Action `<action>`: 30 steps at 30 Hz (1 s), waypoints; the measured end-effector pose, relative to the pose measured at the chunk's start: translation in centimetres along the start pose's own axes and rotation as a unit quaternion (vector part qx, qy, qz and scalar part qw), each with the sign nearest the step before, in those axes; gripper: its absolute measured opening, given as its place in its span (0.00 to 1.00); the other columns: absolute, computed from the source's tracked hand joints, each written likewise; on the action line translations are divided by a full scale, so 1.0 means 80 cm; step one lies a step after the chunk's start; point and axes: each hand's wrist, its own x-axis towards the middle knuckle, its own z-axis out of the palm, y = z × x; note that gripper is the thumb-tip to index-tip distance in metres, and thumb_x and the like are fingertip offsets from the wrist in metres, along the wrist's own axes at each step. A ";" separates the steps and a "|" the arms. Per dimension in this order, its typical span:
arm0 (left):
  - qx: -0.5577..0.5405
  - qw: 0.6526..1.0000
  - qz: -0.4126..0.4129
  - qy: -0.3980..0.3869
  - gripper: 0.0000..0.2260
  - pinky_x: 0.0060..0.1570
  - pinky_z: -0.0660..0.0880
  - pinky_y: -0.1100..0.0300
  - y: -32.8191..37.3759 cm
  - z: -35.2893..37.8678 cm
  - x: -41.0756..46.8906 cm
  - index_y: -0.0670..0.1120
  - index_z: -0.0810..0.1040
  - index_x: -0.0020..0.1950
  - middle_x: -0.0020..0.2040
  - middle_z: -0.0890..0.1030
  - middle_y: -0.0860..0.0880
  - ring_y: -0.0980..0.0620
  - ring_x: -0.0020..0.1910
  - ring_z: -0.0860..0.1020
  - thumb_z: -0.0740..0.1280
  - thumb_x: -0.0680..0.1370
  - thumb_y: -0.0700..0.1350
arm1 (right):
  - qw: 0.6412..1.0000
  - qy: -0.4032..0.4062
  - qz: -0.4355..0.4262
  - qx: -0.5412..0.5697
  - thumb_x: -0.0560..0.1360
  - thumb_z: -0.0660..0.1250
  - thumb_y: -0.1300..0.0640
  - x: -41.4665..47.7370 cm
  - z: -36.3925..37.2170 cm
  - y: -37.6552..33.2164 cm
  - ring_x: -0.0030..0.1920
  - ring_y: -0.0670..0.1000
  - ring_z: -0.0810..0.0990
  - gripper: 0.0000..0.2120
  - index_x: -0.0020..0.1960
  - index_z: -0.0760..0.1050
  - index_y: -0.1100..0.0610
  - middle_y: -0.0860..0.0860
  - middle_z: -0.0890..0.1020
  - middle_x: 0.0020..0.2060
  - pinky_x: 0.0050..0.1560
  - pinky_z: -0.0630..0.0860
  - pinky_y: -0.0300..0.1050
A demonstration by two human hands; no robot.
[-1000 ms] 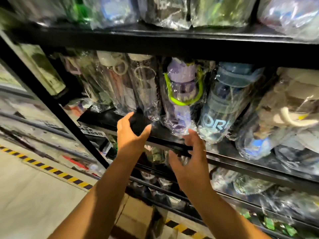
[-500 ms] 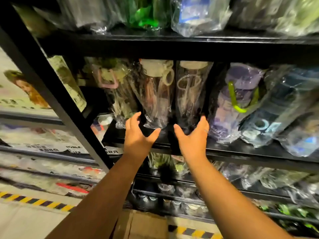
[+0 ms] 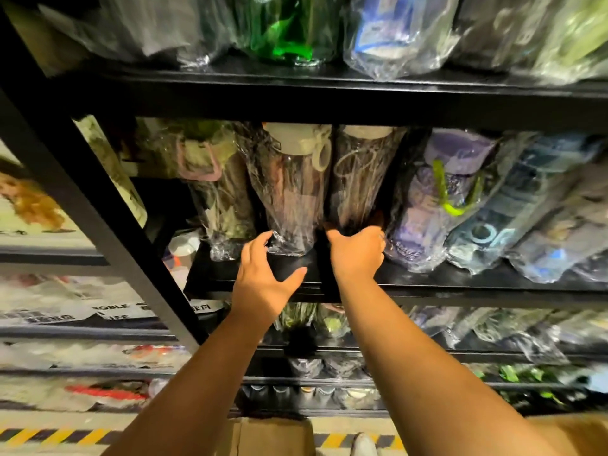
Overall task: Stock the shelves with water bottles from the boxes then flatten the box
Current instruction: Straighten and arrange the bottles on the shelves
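Note:
Two tall clear water bottles in plastic wrap stand side by side on the black middle shelf [image 3: 460,281]. The left bottle [image 3: 289,192] has a cream lid with a loop. My left hand [image 3: 263,274] is spread below it, fingertips touching the wrap at its base. The right bottle [image 3: 358,179] has my right hand [image 3: 357,255] around its base, thumb on the left side and fingers curled round the right. A cardboard box [image 3: 273,436] sits on the floor beneath my arms.
More wrapped bottles fill the shelf: a purple one with a green strap [image 3: 444,199], a blue one [image 3: 513,209] leaning to the right, and a pink-handled one [image 3: 210,179] on the left. Shelves above and below are packed. A black upright post [image 3: 98,205] stands left.
The view has shifted left and drawn closer to the shelf. My right hand has moved from open against the bottle to curling round its base; my left hand has reached up to the neighbouring bottle's base.

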 end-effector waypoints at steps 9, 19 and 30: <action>-0.017 0.998 -0.057 0.001 0.40 0.70 0.68 0.48 0.017 0.009 0.009 0.51 0.59 0.78 0.75 0.64 0.50 0.51 0.72 0.67 0.75 0.73 0.57 | 0.998 0.029 -0.052 0.012 0.66 0.77 0.41 -0.017 -0.009 0.025 0.65 0.61 0.70 0.37 0.64 0.67 0.62 0.58 0.75 0.62 0.61 0.69 0.59; -0.059 0.985 -0.146 0.069 0.32 0.65 0.71 0.46 0.055 0.037 0.040 0.45 0.65 0.60 0.63 0.76 0.43 0.41 0.64 0.74 0.78 0.68 0.57 | 0.991 0.013 -0.122 0.060 0.64 0.78 0.40 -0.026 -0.025 0.055 0.63 0.59 0.71 0.41 0.67 0.67 0.60 0.56 0.75 0.61 0.62 0.71 0.61; 0.009 0.981 -0.161 0.107 0.31 0.66 0.65 0.46 0.063 0.045 0.045 0.45 0.67 0.59 0.60 0.79 0.46 0.42 0.64 0.75 0.76 0.67 0.59 | 0.990 0.003 -0.134 0.053 0.65 0.79 0.42 -0.021 -0.023 0.059 0.65 0.58 0.68 0.41 0.69 0.65 0.59 0.56 0.74 0.63 0.65 0.68 0.61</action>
